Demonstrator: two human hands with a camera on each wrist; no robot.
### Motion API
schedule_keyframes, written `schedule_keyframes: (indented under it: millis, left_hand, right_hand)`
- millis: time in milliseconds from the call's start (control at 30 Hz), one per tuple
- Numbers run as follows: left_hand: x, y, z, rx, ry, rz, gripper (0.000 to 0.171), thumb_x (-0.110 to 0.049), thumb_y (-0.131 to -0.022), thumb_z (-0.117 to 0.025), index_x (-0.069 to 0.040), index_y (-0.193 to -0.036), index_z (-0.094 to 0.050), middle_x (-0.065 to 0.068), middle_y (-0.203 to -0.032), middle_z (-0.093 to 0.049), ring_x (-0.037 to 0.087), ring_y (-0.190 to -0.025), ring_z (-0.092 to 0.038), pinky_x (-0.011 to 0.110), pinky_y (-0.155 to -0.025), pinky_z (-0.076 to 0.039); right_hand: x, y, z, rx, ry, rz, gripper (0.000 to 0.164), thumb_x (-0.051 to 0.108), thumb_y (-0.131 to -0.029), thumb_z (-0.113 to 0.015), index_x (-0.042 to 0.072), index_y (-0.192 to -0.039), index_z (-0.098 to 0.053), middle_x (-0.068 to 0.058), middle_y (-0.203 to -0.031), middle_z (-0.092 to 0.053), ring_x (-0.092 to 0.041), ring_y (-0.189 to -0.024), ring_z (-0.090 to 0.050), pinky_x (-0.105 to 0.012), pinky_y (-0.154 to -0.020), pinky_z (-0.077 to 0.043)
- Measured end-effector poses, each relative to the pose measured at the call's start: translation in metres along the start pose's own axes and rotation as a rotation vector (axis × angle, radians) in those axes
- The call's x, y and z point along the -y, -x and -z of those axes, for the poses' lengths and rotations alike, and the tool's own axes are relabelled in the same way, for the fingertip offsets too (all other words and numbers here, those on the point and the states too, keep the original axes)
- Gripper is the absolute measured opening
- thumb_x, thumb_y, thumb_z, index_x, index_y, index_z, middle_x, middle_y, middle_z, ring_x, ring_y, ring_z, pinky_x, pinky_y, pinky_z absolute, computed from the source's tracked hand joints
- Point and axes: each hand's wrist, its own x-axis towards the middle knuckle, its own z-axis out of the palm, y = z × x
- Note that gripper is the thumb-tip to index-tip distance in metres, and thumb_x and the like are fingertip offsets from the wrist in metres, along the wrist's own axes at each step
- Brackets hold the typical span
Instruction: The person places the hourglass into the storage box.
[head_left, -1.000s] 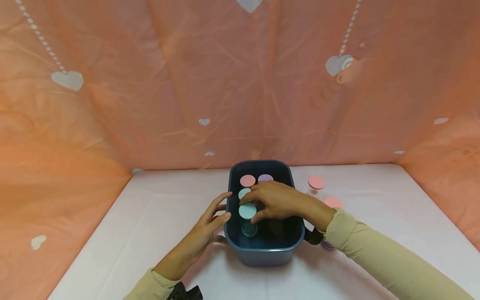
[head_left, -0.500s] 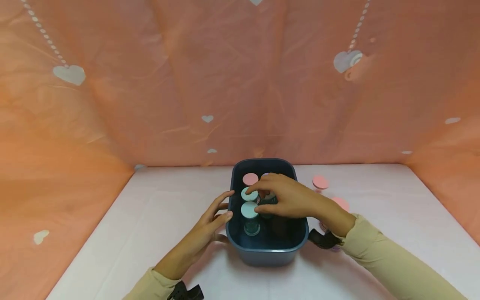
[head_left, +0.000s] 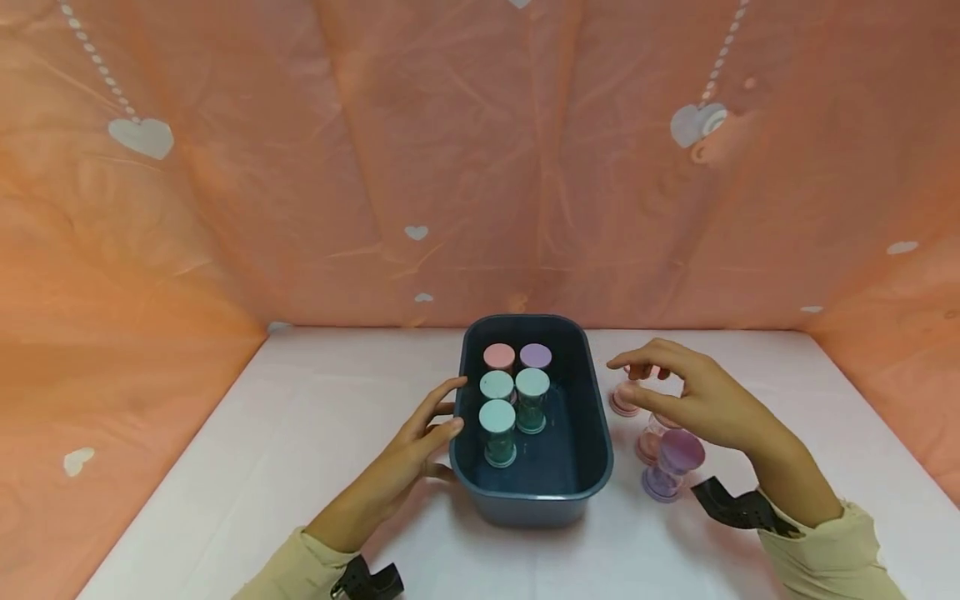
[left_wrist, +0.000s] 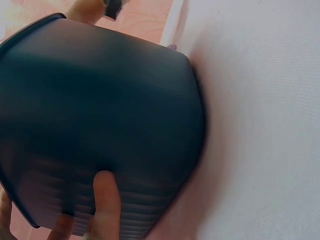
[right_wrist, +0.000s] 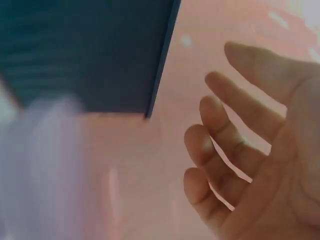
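The left hand, fingers spread, touches the deep, dark-blue plastic tub at its nine o'clock; inside stand five hourglass-shaped, pastel-topped pieces. At three o'clock, the right hand, fingers apart and slightly bent, is near similar pink and purple pieces on the white counter.

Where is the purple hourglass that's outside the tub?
In the head view, the purple hourglass stands on the table, to the right of the tub, just in front of a pink hourglass.
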Motion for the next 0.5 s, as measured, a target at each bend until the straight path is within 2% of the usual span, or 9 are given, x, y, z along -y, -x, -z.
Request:
schedule_keyframes:
  millis: [167,333,500]
  left_hand:
    - [0.0,0.002,0.002,0.0,0.0,-0.004,0.054,-0.029,-0.103,-0.049,-0.039,-0.152,-0.029,0.019,-0.151,-0.025,0.046,-0.138,-0.031,0.047,-0.078,-0.056]
    - [-0.001,0.003,0.002,0.001,-0.011,-0.001,0.053,-0.029,-0.103,-0.048,-0.041,-0.151,-0.03,0.018,-0.15,-0.026,0.045,-0.138,-0.033,0.046,-0.077,-0.056]
    - [0.0,0.0,0.001,0.019,-0.009,0.004,0.053,-0.03,-0.103,-0.048,-0.041,-0.152,-0.03,0.018,-0.15,-0.025,0.045,-0.138,-0.033,0.047,-0.079,-0.056]
  right_hand:
    - [-0.018,0.011,0.01,0.025,0.033,0.034,0.033,0.019,-0.088,-0.075,0.029,-0.118,-0.067,0.018,-0.103,-0.062,0.001,-0.096,-0.056,-0.02,-0.081,-0.046]
    - [-0.029,0.023,0.022,0.038,0.056,0.082,0.038,0.018,-0.084,-0.08,0.03,-0.118,-0.067,0.019,-0.093,-0.06,0.002,-0.089,-0.054,-0.017,-0.08,-0.042]
    - [-0.034,0.036,0.033,0.167,0.102,0.068,0.037,0.025,-0.086,-0.078,0.035,-0.119,-0.066,0.025,-0.089,-0.061,0.004,-0.087,-0.057,-0.02,-0.078,-0.044]
